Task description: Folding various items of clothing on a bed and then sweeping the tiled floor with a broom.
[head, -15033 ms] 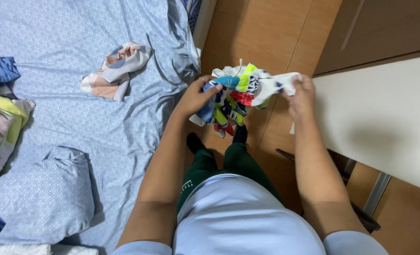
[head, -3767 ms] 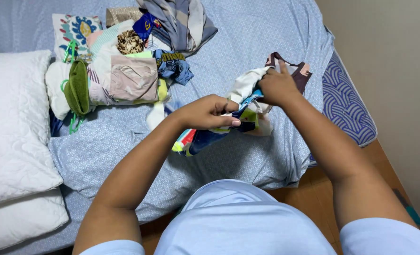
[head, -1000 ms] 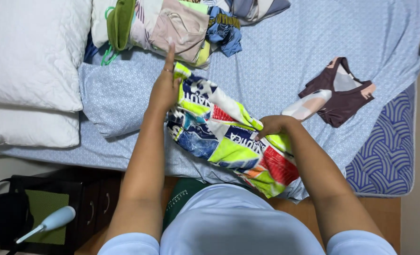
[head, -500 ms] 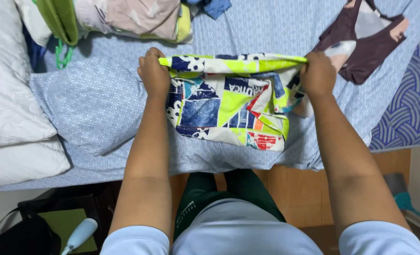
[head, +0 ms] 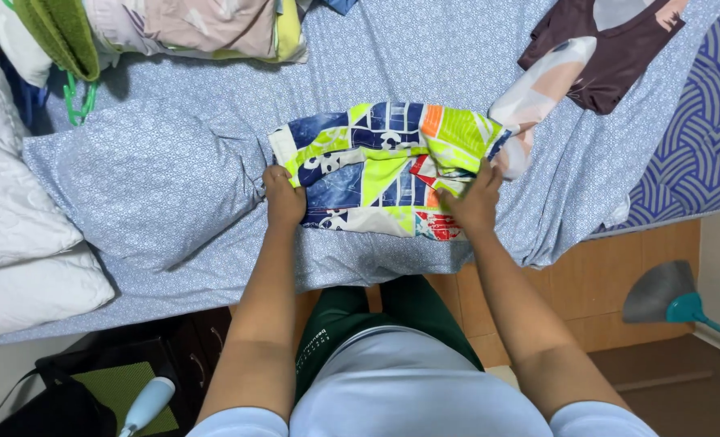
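Observation:
A colourful patterned garment (head: 380,166) in blue, lime, white and red lies folded flat on the blue patterned bedsheet (head: 424,57). My left hand (head: 283,198) grips its lower left edge. My right hand (head: 473,198) pinches the fabric at its lower right, where the cloth bunches. Both arms reach forward over the near edge of the bed.
A maroon, white and peach garment (head: 590,53) lies at the upper right. A heap of clothes (head: 182,24) with a green hanger (head: 80,101) sits at the top left. White pillows (head: 20,243) and a blue-cased pillow (head: 145,182) lie left. A dustpan (head: 667,295) rests on the floor.
The garment was held up stretched between both hands; it now lies on the bed, folded, with my hands lowered onto its near edge.

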